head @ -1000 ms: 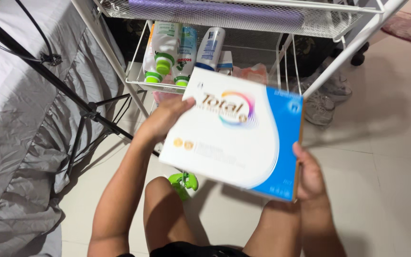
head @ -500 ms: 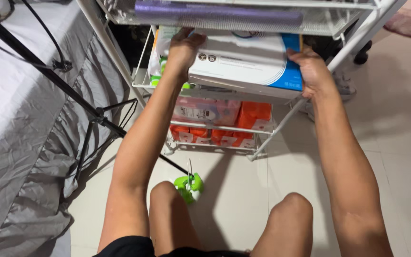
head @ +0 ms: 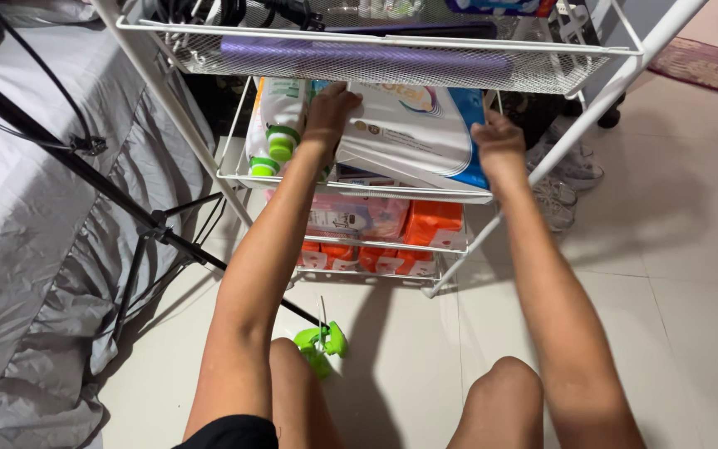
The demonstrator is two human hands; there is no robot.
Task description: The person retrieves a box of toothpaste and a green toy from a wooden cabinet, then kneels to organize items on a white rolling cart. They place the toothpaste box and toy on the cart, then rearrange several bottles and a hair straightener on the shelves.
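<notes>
A flat white and blue box (head: 413, 133) lies tilted inside the middle shelf of a white wire cart (head: 351, 187), on top of the bottles there. My left hand (head: 330, 112) presses on the box's left edge. My right hand (head: 496, 145) grips its lower right corner at the blue part. Left of the box, white bottles with green caps (head: 276, 133) lie in the same shelf. The box's far end is hidden under the top shelf.
The cart's top mesh basket (head: 376, 54) holds a purple roll. Its lower shelf carries pink and orange packs (head: 384, 229). A green spray head (head: 322, 342) lies on the tiled floor by my knees. A black tripod leg (head: 155, 220) and a grey bed (head: 27, 208) stand left; shoes (head: 571, 179) lie right.
The box went from held in front of me, up to the cart, and now sits deeper in the middle shelf. Both hands followed it inward.
</notes>
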